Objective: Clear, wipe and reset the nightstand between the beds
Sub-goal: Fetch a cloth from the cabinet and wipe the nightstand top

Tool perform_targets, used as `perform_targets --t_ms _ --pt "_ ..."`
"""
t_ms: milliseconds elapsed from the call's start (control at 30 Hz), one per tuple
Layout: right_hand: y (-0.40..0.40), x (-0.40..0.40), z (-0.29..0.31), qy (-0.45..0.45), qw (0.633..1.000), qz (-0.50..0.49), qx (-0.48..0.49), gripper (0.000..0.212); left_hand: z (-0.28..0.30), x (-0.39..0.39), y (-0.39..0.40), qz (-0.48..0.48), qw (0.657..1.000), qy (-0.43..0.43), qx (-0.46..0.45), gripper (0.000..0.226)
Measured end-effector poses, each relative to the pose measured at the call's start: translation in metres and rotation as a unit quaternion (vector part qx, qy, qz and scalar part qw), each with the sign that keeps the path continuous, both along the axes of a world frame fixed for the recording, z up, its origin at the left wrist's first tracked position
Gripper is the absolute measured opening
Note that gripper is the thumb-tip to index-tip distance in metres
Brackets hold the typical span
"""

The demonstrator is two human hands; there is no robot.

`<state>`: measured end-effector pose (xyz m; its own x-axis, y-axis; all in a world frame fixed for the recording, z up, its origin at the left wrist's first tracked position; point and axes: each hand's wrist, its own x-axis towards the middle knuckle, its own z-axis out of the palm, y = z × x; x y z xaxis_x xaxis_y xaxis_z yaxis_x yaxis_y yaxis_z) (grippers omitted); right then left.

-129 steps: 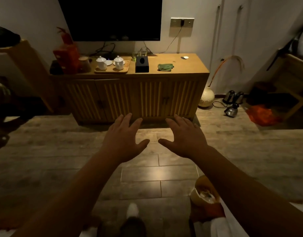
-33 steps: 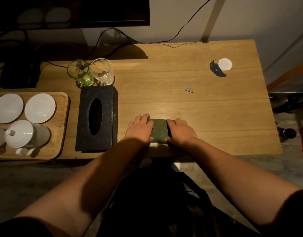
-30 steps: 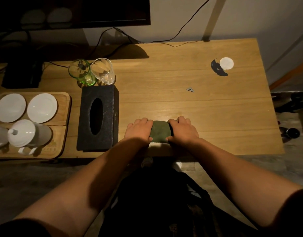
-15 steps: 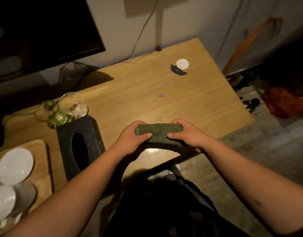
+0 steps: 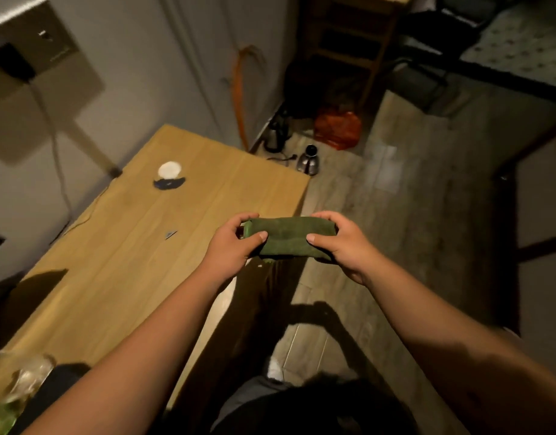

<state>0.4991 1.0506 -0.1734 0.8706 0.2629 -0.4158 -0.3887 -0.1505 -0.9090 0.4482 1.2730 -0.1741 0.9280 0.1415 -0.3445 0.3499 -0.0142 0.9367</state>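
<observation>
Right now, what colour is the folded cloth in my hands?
Dark green, plain, no visible pattern; the folded cloth shows in the head view.

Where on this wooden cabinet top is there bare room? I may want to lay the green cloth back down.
The widest bare stretch of the light wooden cabinet top lies between the small grey triangular scrap and the clear drinking glasses at its near-left end. The far end holds only a white round disc. The glasses' corner is crowded.

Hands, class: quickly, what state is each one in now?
Left hand: grips the green cloth at its left end.
Right hand: grips its right end.
</observation>
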Motion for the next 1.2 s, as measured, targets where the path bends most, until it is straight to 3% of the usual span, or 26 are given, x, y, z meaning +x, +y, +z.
perform_targets --t_ms 333,567,800,967,1200 --pt "-0.176 -0.069 0.025 -0.051 0.976 -0.212 -0.024 0.034 0.029 0.036 -0.18 -0.227 0.969 -0.068 0.072 0.037" --pt "-0.336 -0.175 0.031 -0.084 0.926 -0.358 -0.09 0.032 0.042 -0.015 -0.368 -0.348 0.936 -0.044 -0.002 0.037" --pt "-0.482 -0.334 0.043 -0.072 0.853 -0.512 -0.065 0.032 0.053 -0.106 -0.563 -0.517 0.854 -0.058 -0.001 0.035" --pt "-0.556 -0.429 0.052 -0.056 0.789 -0.599 -0.12 0.031 0.056 -0.173 -0.676 -0.611 0.79 -0.055 -0.008 0.035" --pt "-0.633 -0.498 0.042 -0.013 0.717 -0.68 -0.153 0.032 0.045 -0.227 -0.802 -0.685 0.716 -0.128 0.036 0.032"
